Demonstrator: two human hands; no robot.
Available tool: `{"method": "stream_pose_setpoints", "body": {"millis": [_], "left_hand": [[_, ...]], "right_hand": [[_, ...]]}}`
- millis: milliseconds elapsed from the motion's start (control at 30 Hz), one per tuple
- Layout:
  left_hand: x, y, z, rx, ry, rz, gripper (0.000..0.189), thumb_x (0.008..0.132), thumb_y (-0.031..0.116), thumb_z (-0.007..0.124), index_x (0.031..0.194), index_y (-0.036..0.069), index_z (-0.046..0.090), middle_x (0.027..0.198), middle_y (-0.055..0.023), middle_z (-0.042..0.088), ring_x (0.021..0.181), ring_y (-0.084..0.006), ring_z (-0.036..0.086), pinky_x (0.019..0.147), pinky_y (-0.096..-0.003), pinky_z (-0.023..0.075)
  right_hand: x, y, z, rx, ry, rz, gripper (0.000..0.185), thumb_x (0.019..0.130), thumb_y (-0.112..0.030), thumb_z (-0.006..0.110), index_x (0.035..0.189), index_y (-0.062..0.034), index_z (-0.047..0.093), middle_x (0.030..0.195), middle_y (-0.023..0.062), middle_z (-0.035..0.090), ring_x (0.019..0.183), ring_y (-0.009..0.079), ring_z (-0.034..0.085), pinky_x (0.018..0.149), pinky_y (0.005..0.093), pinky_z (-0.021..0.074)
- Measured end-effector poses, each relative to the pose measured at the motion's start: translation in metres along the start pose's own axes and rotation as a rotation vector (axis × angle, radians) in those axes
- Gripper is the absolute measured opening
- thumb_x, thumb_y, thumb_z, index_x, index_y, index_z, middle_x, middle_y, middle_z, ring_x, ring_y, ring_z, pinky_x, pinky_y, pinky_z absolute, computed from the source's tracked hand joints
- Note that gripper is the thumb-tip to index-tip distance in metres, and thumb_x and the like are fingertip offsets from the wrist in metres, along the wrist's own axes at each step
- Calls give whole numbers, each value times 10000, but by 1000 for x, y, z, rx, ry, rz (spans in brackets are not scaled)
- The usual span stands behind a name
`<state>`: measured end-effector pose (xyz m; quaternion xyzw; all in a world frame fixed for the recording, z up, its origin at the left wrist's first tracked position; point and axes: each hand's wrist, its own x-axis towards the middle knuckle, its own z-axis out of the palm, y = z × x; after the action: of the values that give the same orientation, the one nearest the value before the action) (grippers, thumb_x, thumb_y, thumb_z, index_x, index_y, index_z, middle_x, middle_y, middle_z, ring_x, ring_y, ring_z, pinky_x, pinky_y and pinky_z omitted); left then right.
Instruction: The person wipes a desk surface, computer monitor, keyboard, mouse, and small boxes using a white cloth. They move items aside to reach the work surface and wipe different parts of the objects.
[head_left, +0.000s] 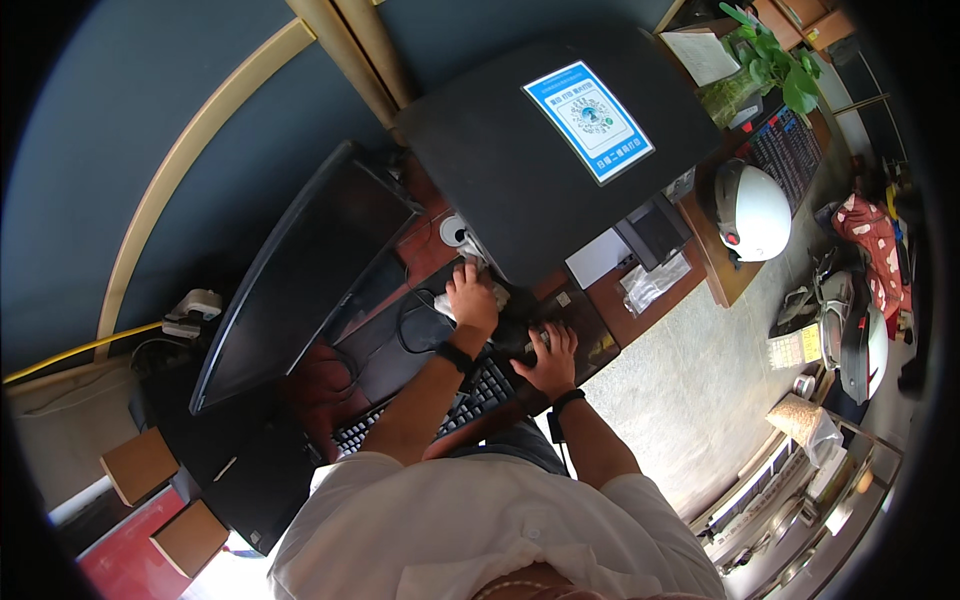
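Observation:
My left hand (472, 298) lies over a crumpled whitish item (446, 306), fingers bent, beside the black printer (517, 202); whether it grips the item is unclear. My right hand (551, 356) rests spread on a dark object at the desk edge, which its fingers partly hide. Below my left forearm is a black keyboard (480, 394) on the reddish desk (319, 390). A looped black cable (403, 330) lies left of my left hand. Farther left stands a black monitor (277, 285).
A white helmet (757, 214) sits on a wooden surface at the right, near a potted plant (787, 71). A clear plastic bag (652, 285) lies by a dark device (652, 229). A power adapter (191, 311) with a yellow cable is at the far left.

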<state>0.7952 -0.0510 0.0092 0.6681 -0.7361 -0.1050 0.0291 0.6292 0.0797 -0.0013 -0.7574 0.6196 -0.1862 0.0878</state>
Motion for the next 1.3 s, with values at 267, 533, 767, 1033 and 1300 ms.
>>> {"method": "stream_pose_setpoints", "body": {"millis": [267,533,767,1033,1300], "left_hand": [[-34,20,-4,-38,-93,331,340,801,200,619,1133,136,666,1255,-13,545,1116,-238,508,899,-428,380],[-24,14,-1,-110,-36,473,319,765,242,664,1070,150,675,1169,-39,563,1062,-250,541,865,-401,425],[-10,-63,-5,15,150,-177,304,852,207,595,1099,29,595,1098,-153,531,999,-317,562,786,-414,512],[69,-97,-24,-72,-55,-539,281,914,241,578,1107,40,617,1102,-170,630,997,-323,656,745,-393,585],[29,-61,-18,-76,-327,-550,307,870,268,611,1090,76,705,1305,-218,548,1111,-331,630,862,-383,557]], "right_hand": [[-2,2,5,20,24,25,725,678,-497,766,1242,-105,535,1323,145,462,1257,369,397,1067,575,297],[-1,1,1,35,7,17,701,619,-411,795,1191,-94,545,1323,140,483,1255,360,422,1069,575,297],[1,1,0,33,25,-6,680,615,-400,801,1168,-89,557,1318,152,481,1252,368,422,1063,587,308],[0,0,0,10,22,-24,695,625,-423,796,1176,-78,551,1321,162,477,1250,369,423,1061,595,299],[1,-1,0,26,19,-7,708,589,-391,831,1169,-106,540,1317,142,476,1248,356,426,1051,592,316]]}}
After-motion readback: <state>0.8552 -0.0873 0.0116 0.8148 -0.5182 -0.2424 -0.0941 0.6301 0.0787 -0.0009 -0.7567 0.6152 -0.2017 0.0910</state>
